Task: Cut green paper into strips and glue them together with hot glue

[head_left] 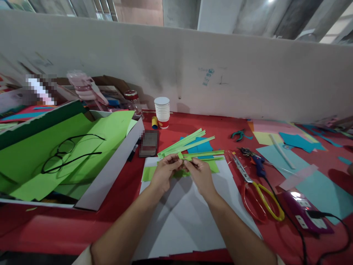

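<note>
My left hand point(168, 170) and my right hand point(200, 173) meet over a large white sheet point(187, 217). Both pinch a narrow green paper strip point(180, 156), which bends up between the fingertips; its lower part is hidden by my fingers. Under and behind my hands lie wider green paper pieces point(149, 173). Just beyond, long light-green strips point(187, 139) fan out, some across a blue paper piece point(199, 145).
At left stands a box point(110, 169) of green paper with eyeglasses point(59, 158) on top. A paper cup point(162, 112) stands at the back. To the right lie scissors point(249, 187), a glue gun point(257, 163), pliers point(238, 135) and a purple power strip point(307, 213) with cords.
</note>
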A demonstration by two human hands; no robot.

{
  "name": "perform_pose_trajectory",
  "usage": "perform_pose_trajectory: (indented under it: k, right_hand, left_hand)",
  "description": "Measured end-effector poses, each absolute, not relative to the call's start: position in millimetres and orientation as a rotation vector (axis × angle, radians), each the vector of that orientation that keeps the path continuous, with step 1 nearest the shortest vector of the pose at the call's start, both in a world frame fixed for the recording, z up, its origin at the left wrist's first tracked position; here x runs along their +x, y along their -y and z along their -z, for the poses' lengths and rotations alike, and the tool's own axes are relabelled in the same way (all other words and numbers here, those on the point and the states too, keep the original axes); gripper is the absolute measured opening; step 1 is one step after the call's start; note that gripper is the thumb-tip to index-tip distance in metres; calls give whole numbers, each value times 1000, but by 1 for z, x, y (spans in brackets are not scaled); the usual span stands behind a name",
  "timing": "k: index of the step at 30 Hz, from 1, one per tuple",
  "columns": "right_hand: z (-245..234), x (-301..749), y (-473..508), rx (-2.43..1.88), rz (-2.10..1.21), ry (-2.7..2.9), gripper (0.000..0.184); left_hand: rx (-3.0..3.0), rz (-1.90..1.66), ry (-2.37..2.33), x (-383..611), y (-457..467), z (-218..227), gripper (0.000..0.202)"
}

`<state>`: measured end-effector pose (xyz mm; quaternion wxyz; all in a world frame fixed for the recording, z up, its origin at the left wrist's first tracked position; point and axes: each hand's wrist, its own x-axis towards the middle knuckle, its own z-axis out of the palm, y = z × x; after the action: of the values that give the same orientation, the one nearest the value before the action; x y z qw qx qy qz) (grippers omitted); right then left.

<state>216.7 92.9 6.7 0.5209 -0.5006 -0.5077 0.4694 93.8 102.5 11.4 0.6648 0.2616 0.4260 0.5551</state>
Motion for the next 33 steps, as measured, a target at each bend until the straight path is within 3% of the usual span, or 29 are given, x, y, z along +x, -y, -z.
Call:
perform_pose_trajectory:
  k: [4,11,19,26,33]
  right_hand:
    - [-8,214,-95,-1146,-1320,953,20]
    - [-8,217,-95,-1161,-1298,1030,19]
    - [-8,220,-96,-1192,-1317,1037,20]
    - [-15,218,-96,-1167,-1382,899,33]
    - [-5,216,-94,-1160,-1197,1153,20]
  left_hand:
    - [561,-1251,-933,95,-101,-12,42]
    - [582,-1150,-962,92,-100,-14,31]
    - [656,-1074,-951,87,-101,-18,39]
    - [627,-1165,-967,90,-100,-17,34]
    - [649,-1255,-997,93,-101,-14,30]
